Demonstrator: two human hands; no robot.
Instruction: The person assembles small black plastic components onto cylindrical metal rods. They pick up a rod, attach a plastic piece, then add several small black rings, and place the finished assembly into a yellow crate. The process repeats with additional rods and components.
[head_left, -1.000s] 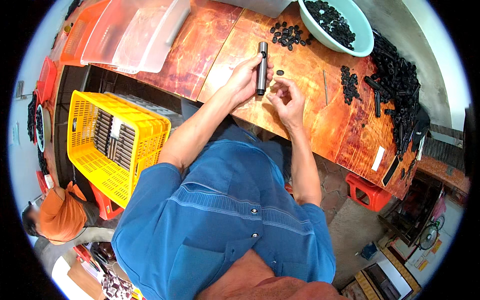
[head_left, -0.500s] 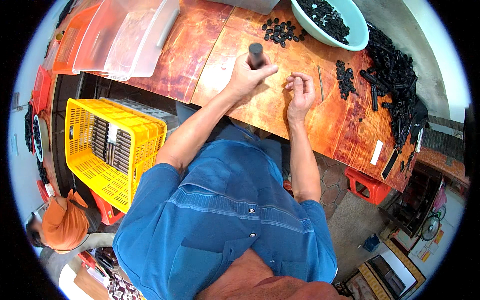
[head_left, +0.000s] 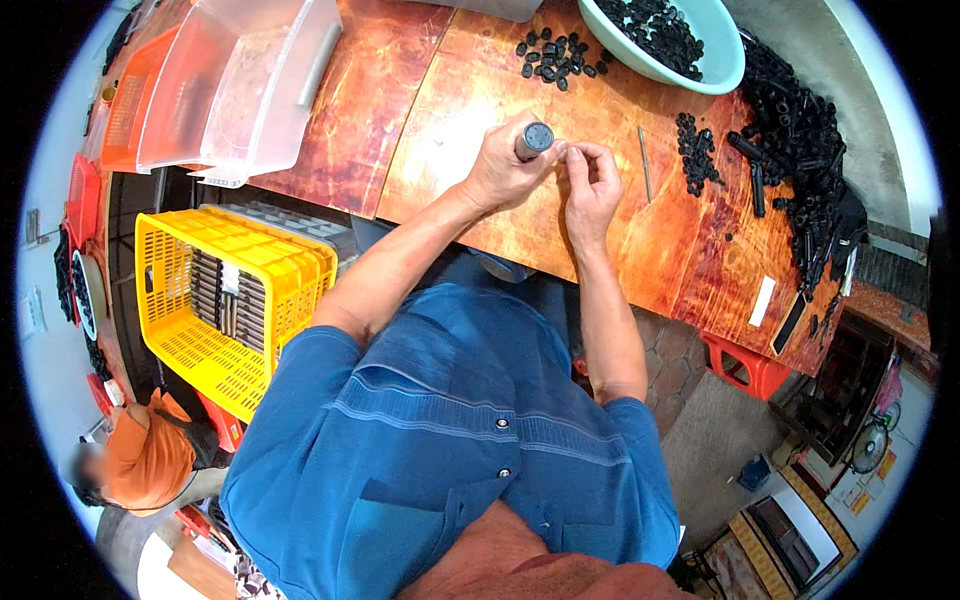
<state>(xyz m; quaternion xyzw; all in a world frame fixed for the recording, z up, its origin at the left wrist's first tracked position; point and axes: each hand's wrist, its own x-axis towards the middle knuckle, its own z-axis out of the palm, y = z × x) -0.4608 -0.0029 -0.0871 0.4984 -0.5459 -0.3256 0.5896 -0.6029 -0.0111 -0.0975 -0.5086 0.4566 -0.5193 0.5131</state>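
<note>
My left hand [head_left: 498,172] is wrapped round a short black cylinder [head_left: 536,138], whose flat round end faces up. Close against it, the fingers of my right hand [head_left: 592,202] are pinched together near my left thumb; whatever lies between them is too small to make out. Beyond the hands, several small black oval pieces [head_left: 560,60] are spread on the wooden table [head_left: 440,140]. A thin metal rod [head_left: 644,165] lies to the right of my right hand, and a cluster of small black pieces [head_left: 697,155] sits past it.
A pale turquoise bowl [head_left: 712,86] of black pieces stands at the far right, beside a heap of black tubular parts [head_left: 805,160]. Clear plastic bins [head_left: 265,100] stand at the left. Below them, a yellow crate [head_left: 200,365] holds rows of tubes. A person in orange [head_left: 148,455] is at lower left.
My right hand has moved left and up to meet the left hand, its fingers now pinched. The cylinder has come down and nearer, its end tilted more toward me.
</note>
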